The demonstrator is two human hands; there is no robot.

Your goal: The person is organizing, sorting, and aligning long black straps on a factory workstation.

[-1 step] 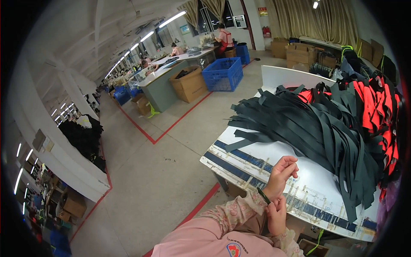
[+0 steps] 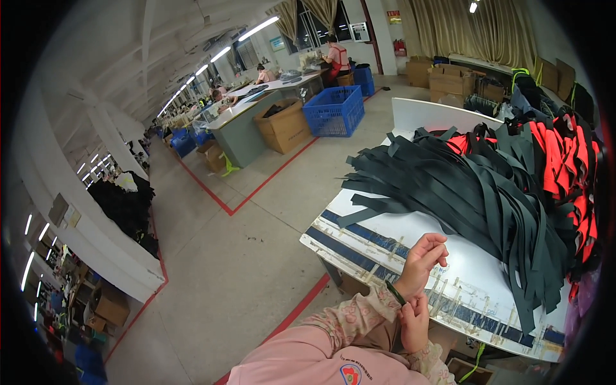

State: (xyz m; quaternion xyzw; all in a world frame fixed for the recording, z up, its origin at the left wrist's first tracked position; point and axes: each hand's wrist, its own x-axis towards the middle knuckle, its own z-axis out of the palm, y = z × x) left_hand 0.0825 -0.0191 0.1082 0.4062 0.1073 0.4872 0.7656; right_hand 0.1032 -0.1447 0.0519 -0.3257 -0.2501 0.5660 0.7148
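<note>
head view: dark strap [image 2: 396,293] diagonal between hands

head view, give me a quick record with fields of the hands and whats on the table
left hand: raised over the table edge, fingers pinched on a thin dark strip
right hand: lower, at the left wrist, touching the same dark strip
table: white top with blue tape bands
pile: dark green fabric strips fanned across the table
behind pile: red and black garments
floor: blue crate, cardboard box
</note>
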